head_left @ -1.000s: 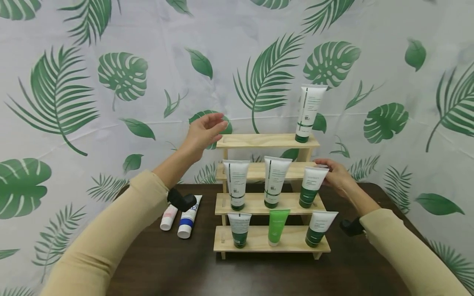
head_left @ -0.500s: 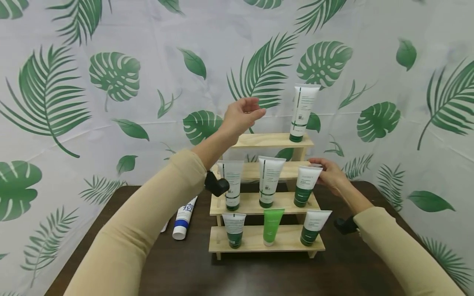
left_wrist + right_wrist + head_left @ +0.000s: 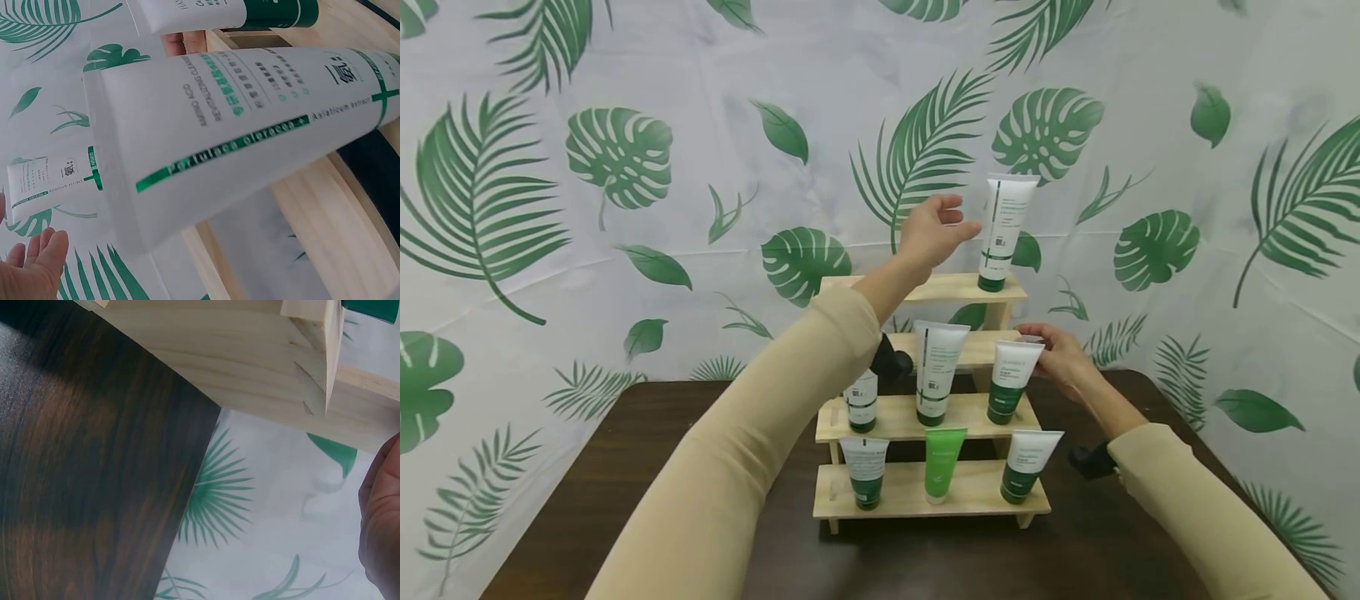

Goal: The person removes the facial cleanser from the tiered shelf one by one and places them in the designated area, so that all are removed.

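Note:
My left hand (image 3: pixel 936 233) is raised over the top tier of the wooden stepped stand (image 3: pixel 925 287), fingers apart with nothing between them. Just right of its fingertips stands a tall white tube with a green cap (image 3: pixel 1006 229). In the left wrist view the left hand (image 3: pixel 34 269) is below that tube, with a gap between. My right hand (image 3: pixel 1063 358) grips the right end of the stand's second-highest shelf, its fingertips partly hidden behind a white-and-green tube (image 3: pixel 1015 379). Only the edge of the right hand (image 3: pixel 381 512) shows in the right wrist view.
Another tall white tube (image 3: pixel 938 371) stands mid-shelf; one beside it (image 3: pixel 861 400) is partly behind my left sleeve. The bottom tier bears a white-and-green tube (image 3: pixel 867 471), a bright green tube (image 3: pixel 943 462) and another white-and-green tube (image 3: pixel 1028 462). Beneath is a dark wooden table (image 3: pixel 925 558).
My left hand has moved right across the top tier, toward the tall tube. The left sleeve now covers the two tubes lying on the table. The right hand stays on the stand.

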